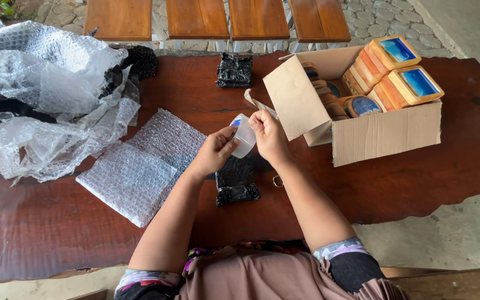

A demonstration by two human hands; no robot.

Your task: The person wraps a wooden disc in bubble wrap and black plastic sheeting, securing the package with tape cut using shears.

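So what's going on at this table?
A person seated at a dark wooden table holds a roll of clear tape in both hands, left hand gripping it and right hand pinching at its edge. A black-wrapped bundle lies just below, beside a bubble wrap sheet. An open cardboard box holds wooden pieces with blue insets.

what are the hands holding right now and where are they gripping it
A clear tape roll: left hand grips its lower side, right hand pinches its upper edge.

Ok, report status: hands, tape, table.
Both hands, left and right, on clear tape roll. Black wrapped parcel beneath. Cardboard box close right.
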